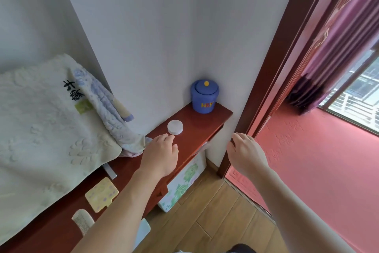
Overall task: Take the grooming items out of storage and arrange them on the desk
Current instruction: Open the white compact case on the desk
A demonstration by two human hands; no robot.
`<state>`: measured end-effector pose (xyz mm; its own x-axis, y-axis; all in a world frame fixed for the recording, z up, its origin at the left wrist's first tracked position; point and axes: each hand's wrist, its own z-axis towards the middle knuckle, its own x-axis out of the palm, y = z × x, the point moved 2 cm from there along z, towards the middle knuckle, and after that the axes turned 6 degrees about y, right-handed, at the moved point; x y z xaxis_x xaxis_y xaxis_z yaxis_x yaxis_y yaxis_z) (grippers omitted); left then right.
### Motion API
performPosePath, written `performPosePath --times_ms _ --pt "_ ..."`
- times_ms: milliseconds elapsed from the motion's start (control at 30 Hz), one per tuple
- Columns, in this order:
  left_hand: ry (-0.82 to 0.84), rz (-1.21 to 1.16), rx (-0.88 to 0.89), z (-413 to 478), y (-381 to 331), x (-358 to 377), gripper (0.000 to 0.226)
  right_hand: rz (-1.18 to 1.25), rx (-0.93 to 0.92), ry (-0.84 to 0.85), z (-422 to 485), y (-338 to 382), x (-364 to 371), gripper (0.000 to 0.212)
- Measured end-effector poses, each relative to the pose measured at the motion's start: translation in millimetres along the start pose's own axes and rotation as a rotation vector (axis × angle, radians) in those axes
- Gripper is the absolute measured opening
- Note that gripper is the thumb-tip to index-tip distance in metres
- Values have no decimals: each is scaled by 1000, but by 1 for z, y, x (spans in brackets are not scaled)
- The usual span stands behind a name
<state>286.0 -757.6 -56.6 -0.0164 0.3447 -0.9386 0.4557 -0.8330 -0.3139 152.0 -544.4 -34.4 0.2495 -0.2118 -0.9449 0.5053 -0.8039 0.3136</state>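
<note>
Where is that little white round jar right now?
The white jar sits on the red desk by the wall, just beyond the left hand fingertips and nearer than the blue pot in the corner.

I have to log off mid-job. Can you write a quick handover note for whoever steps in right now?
Left hand: empty, over the desk, fingertips just short of the white jar.
Right hand: empty, open, in the air off the desk's right end.
On the desk: white jar, blue pot in the far corner, comb and yellow card at the near end.
Done: those items are out.
Left: cannot tell what remains in storage; final arranging, probably the jar next.
</note>
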Motion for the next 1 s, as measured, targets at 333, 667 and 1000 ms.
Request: performPosePath --times_ms 333,667,1000 --pt "-63 18 -193 48 -12 -1 43 -10 -196 147 100 -7 -6 38" --pt "-174 -34 -439 84 -44 -5 43 -19 -436 246 194 -23 -16 35" --pt "-199 -123 -600 88 -21 6 36 -89 -565 365 238 8 4 41"
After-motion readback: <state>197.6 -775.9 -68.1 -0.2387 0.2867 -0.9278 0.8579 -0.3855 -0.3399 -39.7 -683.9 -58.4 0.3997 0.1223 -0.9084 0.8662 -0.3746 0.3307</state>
